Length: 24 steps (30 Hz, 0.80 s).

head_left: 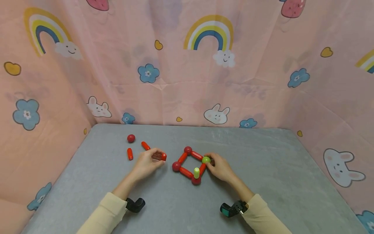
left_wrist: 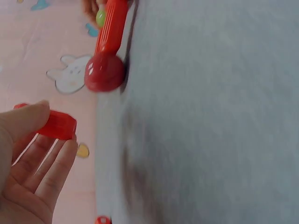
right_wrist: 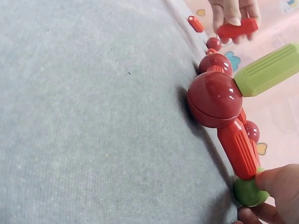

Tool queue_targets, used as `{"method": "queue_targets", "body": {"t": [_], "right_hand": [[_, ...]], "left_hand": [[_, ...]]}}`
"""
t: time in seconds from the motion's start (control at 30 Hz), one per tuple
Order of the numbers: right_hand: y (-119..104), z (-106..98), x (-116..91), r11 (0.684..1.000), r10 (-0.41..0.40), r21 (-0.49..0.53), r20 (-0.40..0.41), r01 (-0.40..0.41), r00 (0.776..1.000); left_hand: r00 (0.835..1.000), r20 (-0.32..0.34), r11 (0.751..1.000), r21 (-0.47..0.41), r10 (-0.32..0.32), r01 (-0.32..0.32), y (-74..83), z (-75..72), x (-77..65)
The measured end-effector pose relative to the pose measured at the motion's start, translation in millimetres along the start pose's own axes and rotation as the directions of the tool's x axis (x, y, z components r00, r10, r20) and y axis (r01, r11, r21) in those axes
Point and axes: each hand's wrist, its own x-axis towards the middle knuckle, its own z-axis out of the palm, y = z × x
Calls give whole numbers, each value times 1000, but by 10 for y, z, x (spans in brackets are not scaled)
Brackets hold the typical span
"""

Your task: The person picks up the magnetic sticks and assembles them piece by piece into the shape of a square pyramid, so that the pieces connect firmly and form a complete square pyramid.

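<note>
My left hand (head_left: 147,163) pinches a short red rod (left_wrist: 59,125) between thumb and fingers, raised over the table left of a four-sided frame. That frame joins red rods (head_left: 185,172) with dark red balls (head_left: 176,166) at three corners and a green ball (head_left: 206,160) at the right corner. From the near red ball (right_wrist: 215,99) a light green rod (head_left: 196,172) sticks up. At the right corner, my right hand (head_left: 221,167) grips the green ball with thumb and fingers, the frame lying on the table.
Left of the frame, a loose dark red ball (head_left: 131,138) and a red rod (head_left: 130,154) lie on the grey table (head_left: 263,156). Another red rod (head_left: 145,145) lies just behind the left hand. A pink patterned curtain (head_left: 175,94) stands around the table's back and sides.
</note>
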Motion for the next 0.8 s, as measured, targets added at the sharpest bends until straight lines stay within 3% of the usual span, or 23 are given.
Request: {"method": "queue_targets", "body": {"t": [0.4, 0.8], "right_hand": [[20, 19, 9, 1000, 6, -4, -3, -6, 1000], [44, 42, 20, 1000, 10, -10, -9, -10, 1000]], "left_hand": [[998, 33, 997, -46, 60, -58, 134, 284, 72], [997, 51, 997, -39, 65, -63, 150, 403, 118]]}}
